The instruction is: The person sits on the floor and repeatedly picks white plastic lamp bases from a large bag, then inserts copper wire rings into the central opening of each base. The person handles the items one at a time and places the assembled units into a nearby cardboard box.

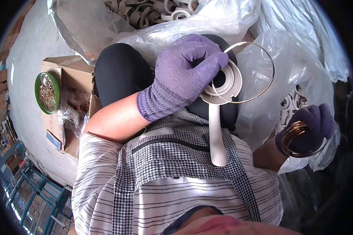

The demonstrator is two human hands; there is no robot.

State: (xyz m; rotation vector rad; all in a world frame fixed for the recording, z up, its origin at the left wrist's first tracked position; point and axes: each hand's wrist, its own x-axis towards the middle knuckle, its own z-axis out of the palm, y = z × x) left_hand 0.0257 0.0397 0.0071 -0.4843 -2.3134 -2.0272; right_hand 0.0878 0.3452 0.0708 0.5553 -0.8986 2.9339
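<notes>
In my gloved left hand, a thin metal ring is pinched between thumb and fingers. That hand also grips a white plastic part with a round stepped collar and a long handle pointing down toward my apron. The ring stands partly over the collar, tilted and sticking out to the right; whether it is seated anywhere I cannot tell. Off to the right, my gloved right hand is closed around a bundle of metal rings, gold-brown in colour. The left fingers hide part of the collar.
A clear plastic bag of white ring-shaped parts lies beyond my knees. More white parts sit in a bag at right. On the left, a green-rimmed round tray of metal rings rests by an open cardboard box.
</notes>
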